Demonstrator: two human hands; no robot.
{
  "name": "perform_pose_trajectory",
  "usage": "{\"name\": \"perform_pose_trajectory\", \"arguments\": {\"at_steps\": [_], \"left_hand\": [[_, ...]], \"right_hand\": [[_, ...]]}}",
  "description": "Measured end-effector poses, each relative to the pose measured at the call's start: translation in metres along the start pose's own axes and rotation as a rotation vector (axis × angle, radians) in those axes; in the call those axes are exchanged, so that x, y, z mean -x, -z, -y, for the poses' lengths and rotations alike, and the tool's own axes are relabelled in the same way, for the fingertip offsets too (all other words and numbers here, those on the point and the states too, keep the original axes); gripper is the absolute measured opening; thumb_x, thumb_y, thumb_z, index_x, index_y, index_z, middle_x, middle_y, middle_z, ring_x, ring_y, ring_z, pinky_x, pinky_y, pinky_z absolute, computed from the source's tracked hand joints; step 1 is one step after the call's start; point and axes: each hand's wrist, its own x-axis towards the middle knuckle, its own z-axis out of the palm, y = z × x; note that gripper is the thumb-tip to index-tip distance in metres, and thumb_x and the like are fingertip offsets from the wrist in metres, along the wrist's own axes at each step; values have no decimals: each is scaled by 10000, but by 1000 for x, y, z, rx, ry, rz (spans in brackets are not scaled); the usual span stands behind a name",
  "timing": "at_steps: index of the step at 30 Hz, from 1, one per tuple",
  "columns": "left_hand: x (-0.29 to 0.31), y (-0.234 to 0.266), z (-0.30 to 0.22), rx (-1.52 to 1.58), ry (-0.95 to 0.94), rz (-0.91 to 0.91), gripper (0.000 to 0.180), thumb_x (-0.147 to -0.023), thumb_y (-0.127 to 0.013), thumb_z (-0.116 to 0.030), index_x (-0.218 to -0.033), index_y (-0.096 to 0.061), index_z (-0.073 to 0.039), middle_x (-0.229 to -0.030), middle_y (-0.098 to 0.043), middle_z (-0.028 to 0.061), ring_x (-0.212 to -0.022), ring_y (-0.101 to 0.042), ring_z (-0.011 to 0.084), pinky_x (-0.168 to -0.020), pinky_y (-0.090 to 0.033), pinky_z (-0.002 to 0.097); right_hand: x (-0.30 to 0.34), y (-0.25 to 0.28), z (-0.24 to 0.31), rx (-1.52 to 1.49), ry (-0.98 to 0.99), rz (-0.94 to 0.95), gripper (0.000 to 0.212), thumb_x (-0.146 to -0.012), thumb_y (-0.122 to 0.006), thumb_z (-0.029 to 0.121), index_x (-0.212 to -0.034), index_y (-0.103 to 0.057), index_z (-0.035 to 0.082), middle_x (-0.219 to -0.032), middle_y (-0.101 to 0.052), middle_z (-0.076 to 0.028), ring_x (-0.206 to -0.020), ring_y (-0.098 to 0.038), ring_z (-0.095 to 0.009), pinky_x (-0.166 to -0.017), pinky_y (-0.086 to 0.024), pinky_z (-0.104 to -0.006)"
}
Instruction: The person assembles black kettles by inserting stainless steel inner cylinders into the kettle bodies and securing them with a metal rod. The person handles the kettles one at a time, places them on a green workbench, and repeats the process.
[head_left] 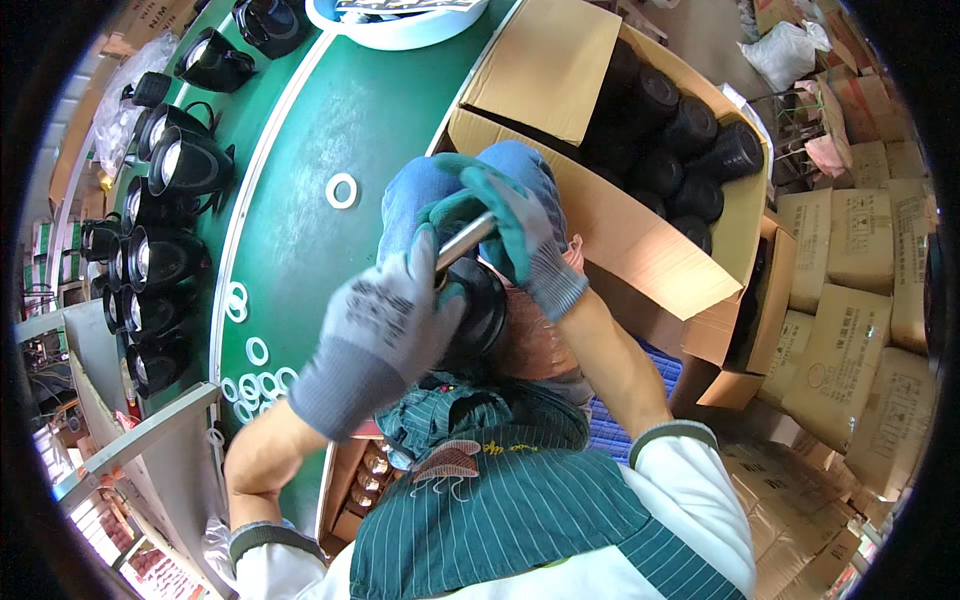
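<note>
Both hands wear grey gloves with green palms and meet above my lap. A shiny metal tube (466, 242) slants between them. My left hand (378, 315) is closed round its lower end, with the thumb beside a black round body (476, 312) resting at my lap. My right hand (520, 235) curls its fingers over the tube's upper end. The gloves hide how tube and black body join. White rings lie on the green table to the left, one single ring (342, 191) apart from a loose group (264, 386).
Black kettle-like vessels (188, 162) line the green table's (300, 250) far left side. At the top is a pale blue basin (415, 30). An open cardboard box (640, 240) of black cylindrical parts (690, 130) stands right of my knees. Stacked cartons (840, 340) fill the far right.
</note>
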Motion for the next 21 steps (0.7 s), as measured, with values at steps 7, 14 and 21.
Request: {"name": "perform_pose_trajectory", "arguments": {"at_steps": [7, 14, 21], "left_hand": [[17, -26, -32, 6, 164, -146, 460, -981, -599, -199, -1347, -479, 54, -946, -677, 261, -853, -709, 410, -748, -566, 479], [9, -17, 38, 585, -164, -257, 254, -998, -454, -120, -1136, -601, 33, -855, -696, 190, -729, -729, 304, -697, -563, 385], [-11, -23, 70, 812, -404, -323, 395, -934, -444, -255, -1096, -635, 51, -849, -718, 155, -737, -741, 270, -722, -581, 322]], "right_hand": [[-19, 19, -34, -479, -154, 336, 546, -959, -687, 138, -1438, -507, -53, -963, -714, -73, -870, -703, -166, -826, -580, -274], [54, 13, -7, -359, -42, 210, 437, -1018, -592, 219, -1335, -565, -80, -995, -718, -155, -1107, -686, -293, -1044, -505, -418], [72, 5, 17, 83, 361, 556, 294, -860, -598, 244, -819, -778, 15, -691, -648, -86, -915, -625, -329, -1152, -346, -606]]}}
